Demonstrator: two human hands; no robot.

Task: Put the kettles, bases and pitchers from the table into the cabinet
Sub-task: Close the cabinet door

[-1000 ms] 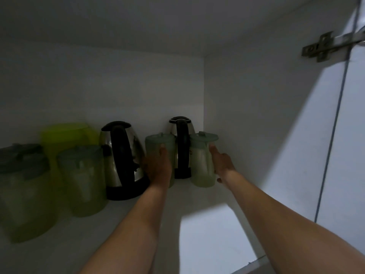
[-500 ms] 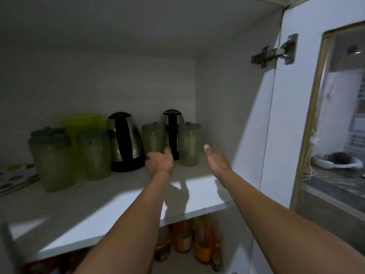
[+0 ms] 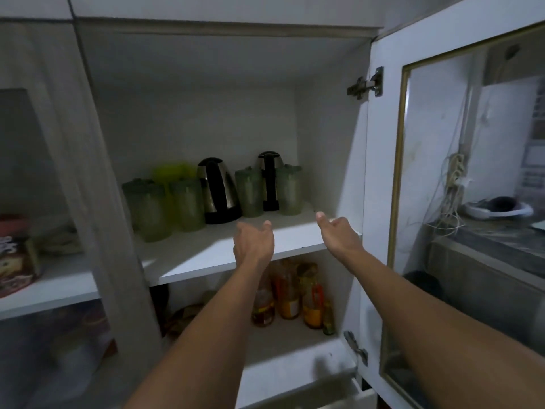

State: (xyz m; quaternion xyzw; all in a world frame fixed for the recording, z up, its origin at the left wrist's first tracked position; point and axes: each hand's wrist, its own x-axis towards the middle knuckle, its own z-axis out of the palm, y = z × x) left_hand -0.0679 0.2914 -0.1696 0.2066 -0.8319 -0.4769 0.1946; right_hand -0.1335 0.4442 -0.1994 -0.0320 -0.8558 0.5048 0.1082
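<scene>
Although kettles [image 3: 219, 190] and pitchers [image 3: 249, 191] occupy the shelf [image 3: 206, 255] at 12 o'clock, left hand [image 3: 253, 243] and right hand [image 3: 339, 234] hover, grips slack and empty; worktop unseen.

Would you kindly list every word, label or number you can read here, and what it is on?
Nothing reads clearly.
Box on the left shelf: white lettering, too blurred to read.
Bottles on the lower shelf: labels too small and blurred.
</scene>
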